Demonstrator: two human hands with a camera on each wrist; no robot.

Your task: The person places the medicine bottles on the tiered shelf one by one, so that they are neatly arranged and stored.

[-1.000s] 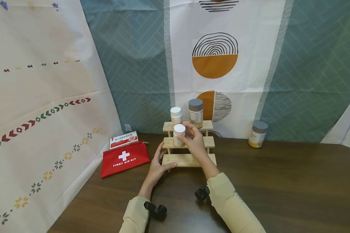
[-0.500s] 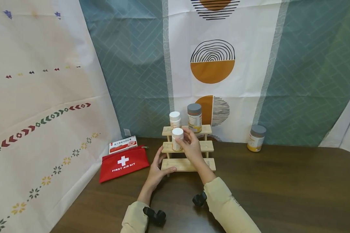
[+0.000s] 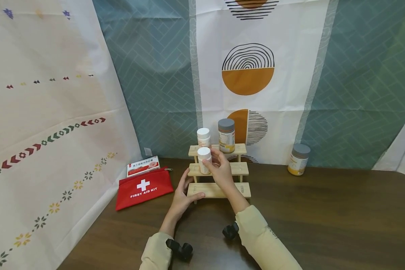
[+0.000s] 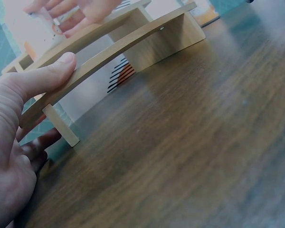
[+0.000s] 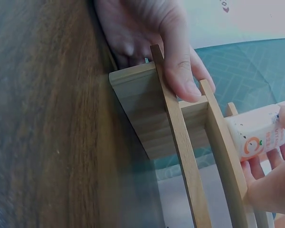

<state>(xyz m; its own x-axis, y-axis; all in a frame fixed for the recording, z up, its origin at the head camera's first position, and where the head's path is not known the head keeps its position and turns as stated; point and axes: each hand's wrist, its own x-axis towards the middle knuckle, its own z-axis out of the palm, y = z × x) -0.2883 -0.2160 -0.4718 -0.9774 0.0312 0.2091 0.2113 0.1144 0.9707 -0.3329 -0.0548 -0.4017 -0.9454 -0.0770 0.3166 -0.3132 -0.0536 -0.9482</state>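
Observation:
A small three-tier wooden stand (image 3: 219,190) stands on the table. My left hand (image 3: 180,198) grips its left end, thumb over the front tier; in the left wrist view the fingers (image 4: 38,145) reach round behind. On the middle tier's left part, a white pill bottle (image 3: 202,155) stands upright between the thumb and fingers of my right hand (image 3: 224,173). An orange mark shows on this bottle (image 5: 256,130) in the right wrist view, its base at the tier. Behind, the top tier bears another white pill bottle (image 3: 203,135) and a grey-lidded supplement jar (image 3: 226,137).
Left of the stand lie a red first aid pouch (image 3: 145,189) and a white-and-red medicine box (image 3: 143,167). Another grey-lidded jar (image 3: 298,160) stands far right on the dark wooden table (image 3: 324,217). A patterned curtain (image 3: 165,93) hangs behind.
The head view shifts slightly. The right hand and bottle move a little to the left on the middle tier. My left hand keeps its grip on the stand.

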